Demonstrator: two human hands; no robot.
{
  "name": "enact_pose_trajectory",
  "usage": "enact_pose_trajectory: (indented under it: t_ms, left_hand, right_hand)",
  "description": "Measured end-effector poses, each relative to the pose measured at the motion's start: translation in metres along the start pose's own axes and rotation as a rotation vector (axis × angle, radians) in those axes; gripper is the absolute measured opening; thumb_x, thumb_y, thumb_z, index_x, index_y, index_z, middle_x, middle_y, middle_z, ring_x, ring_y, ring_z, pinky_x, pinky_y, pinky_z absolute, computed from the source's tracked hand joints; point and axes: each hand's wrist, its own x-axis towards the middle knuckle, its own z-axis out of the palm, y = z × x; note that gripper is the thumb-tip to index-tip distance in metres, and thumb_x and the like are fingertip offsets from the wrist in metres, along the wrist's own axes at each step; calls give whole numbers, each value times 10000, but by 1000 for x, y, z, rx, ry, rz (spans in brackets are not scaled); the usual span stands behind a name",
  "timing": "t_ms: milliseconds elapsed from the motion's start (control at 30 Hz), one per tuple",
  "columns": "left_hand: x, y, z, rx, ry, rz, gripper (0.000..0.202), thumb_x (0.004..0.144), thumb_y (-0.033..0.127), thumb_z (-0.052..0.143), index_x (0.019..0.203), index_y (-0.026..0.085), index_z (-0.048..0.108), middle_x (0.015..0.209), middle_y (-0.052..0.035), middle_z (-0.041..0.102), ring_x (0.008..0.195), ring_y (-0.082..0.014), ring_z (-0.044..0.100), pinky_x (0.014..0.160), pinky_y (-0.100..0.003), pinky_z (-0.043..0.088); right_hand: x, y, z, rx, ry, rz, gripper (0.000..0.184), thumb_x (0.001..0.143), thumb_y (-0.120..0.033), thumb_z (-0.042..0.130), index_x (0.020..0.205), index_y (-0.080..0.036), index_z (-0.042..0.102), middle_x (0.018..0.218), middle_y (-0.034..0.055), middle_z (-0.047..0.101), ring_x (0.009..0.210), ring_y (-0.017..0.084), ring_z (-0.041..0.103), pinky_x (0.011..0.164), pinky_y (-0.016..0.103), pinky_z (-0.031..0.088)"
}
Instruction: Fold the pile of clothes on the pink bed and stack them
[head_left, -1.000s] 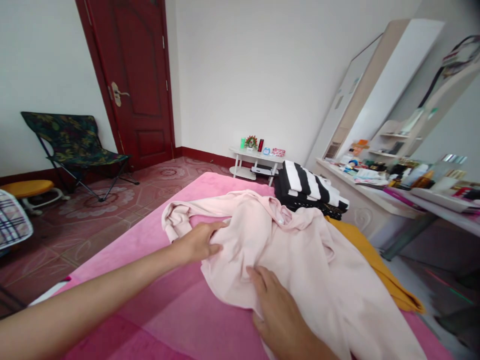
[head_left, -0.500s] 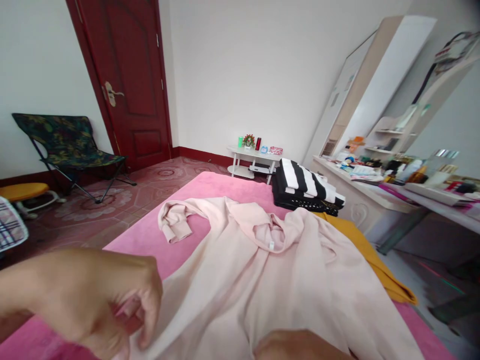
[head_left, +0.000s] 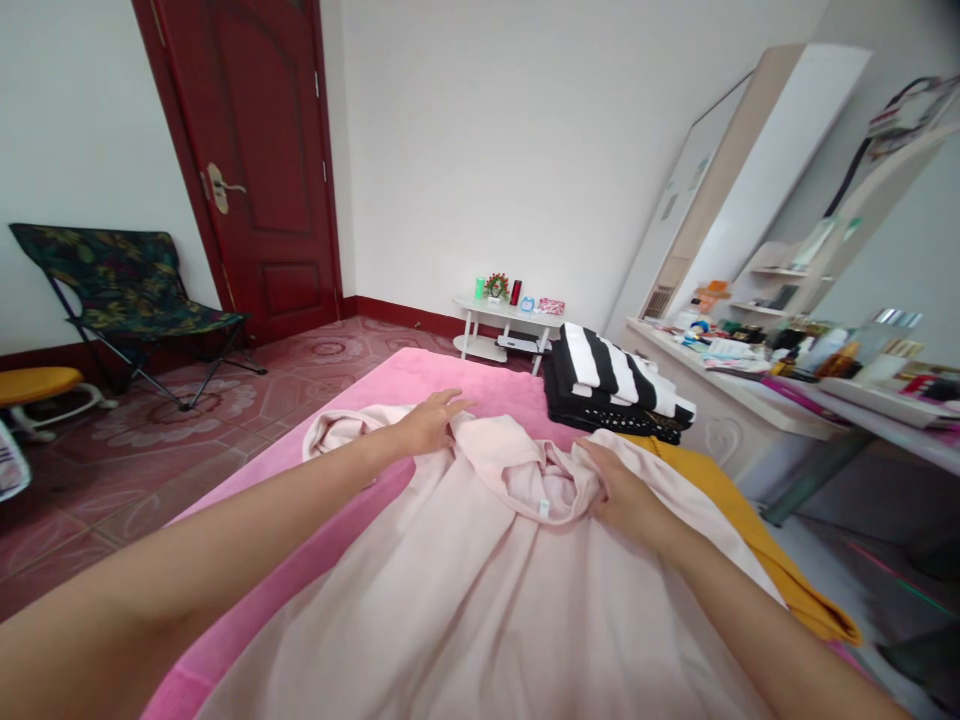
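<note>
A pale pink long-sleeved top point(head_left: 480, 580) lies spread out, its collar at the far end and a small white label inside the neck. My left hand point(head_left: 431, 425) is at the shoulder left of the collar, thumb and forefinger closed on the cloth while its other fingers stretch outward. On the other side of the neck, my right hand point(head_left: 619, 490) grips the fabric at the right shoulder, its fingertips partly hidden by folds. The left sleeve is bent beside my left forearm, which covers part of it.
Under the top is a pink bedspread point(head_left: 405, 372). Folded black-and-white striped clothes point(head_left: 615, 365) are stacked at the far right corner, beside a mustard garment point(head_left: 720, 490). A cluttered dressing table point(head_left: 750, 385) stands right; a folding chair point(head_left: 135, 290) is left.
Both hands have moved forward from the near part of the top to its shoulders, either side of the collar, and taken hold there. The cloth around the neck has shifted slightly.
</note>
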Motion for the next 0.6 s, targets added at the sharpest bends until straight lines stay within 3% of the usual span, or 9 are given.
enact_pose_trajectory:
  t_ms: [67,100,200,267,400,500,600]
  left_hand:
    - [16,-3,12,-151,-39,31,619,596,119,668,1202,212,586,1346,-87,505,1310,-282,357,1102,-418,251]
    - [22,-5,16,-252,-68,35,482,597,130,661,1074,199,654,1218,-73,606,1253,-273,428,1086,-403,278]
    - [29,-14,13,-475,-115,-9,150,664,222,605,778,162,680,816,-33,699,941,-226,609,903,-341,448]
    - [28,-24,-2,-506,-74,-52,196,725,316,557,752,145,648,719,-28,669,759,-190,616,740,-302,490]
    - [33,-48,-54,-536,84,-216,354,780,474,517,828,133,600,687,-26,623,590,-139,559,573,-248,449]
    - [47,-57,-87,-208,205,-353,340,791,461,528,919,155,601,777,-48,646,680,-173,591,605,-252,443]
    - [64,-59,-91,275,225,-421,318,833,414,491,1026,193,612,946,-97,664,917,-261,608,755,-316,441]
  right_hand:
    - [9,9,7,-10,-44,28,697,515,-116,615,1207,-186,574,1283,106,560,1141,284,545,933,405,449]
    - [13,12,8,27,-84,73,599,537,-133,627,1135,-172,616,1224,108,600,1084,283,581,899,406,471]
    - [21,19,1,222,-149,273,226,675,-232,611,879,-157,675,751,55,701,614,197,651,572,311,530]
    - [28,20,-11,409,-65,413,157,732,-285,602,818,-165,655,533,5,635,434,149,582,421,243,471]
    - [54,15,-32,689,264,533,144,704,-256,666,644,-184,556,464,-5,585,434,147,607,380,204,468]
    - [83,10,-32,706,351,547,197,682,-222,692,604,-191,514,465,18,589,492,175,648,424,220,503]
    - [108,13,-16,599,384,512,159,707,-259,672,665,-181,539,543,58,645,576,197,678,508,257,536]
